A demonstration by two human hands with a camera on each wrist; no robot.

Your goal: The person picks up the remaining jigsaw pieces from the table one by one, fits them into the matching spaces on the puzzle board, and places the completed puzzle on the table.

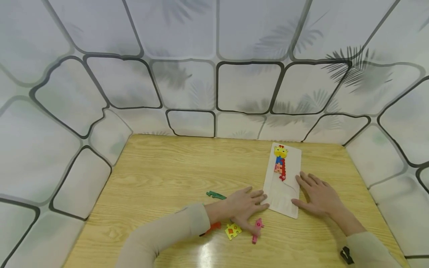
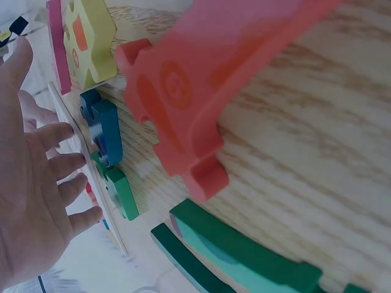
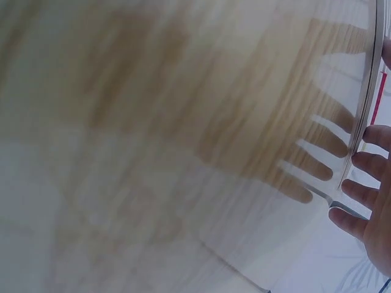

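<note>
A white board (image 1: 276, 199) lies slightly turned on the table. On its upper part, a yellow giraffe-head puzzle piece (image 1: 280, 152) sits above a blue piece (image 1: 279, 160), a salmon piece (image 1: 277, 168) and a wavy red piece (image 1: 283, 172). My left hand (image 1: 244, 206) is spread with fingertips at the board's lower left edge, its thumb over a pink puzzle piece (image 1: 258, 223). At the right edge my right hand (image 1: 318, 197) lies with extended fingers. In the left wrist view, a blue piece (image 2: 109, 131) and a small green piece (image 2: 122, 192) lie beside the left fingers.
Under and near the left forearm lie a yellow piece (image 1: 232, 231), a red piece (image 2: 177, 116) and long green pieces (image 2: 238, 256). The wooden table (image 1: 167, 163) meets patterned fabric walls (image 1: 248, 89) at the back and sides.
</note>
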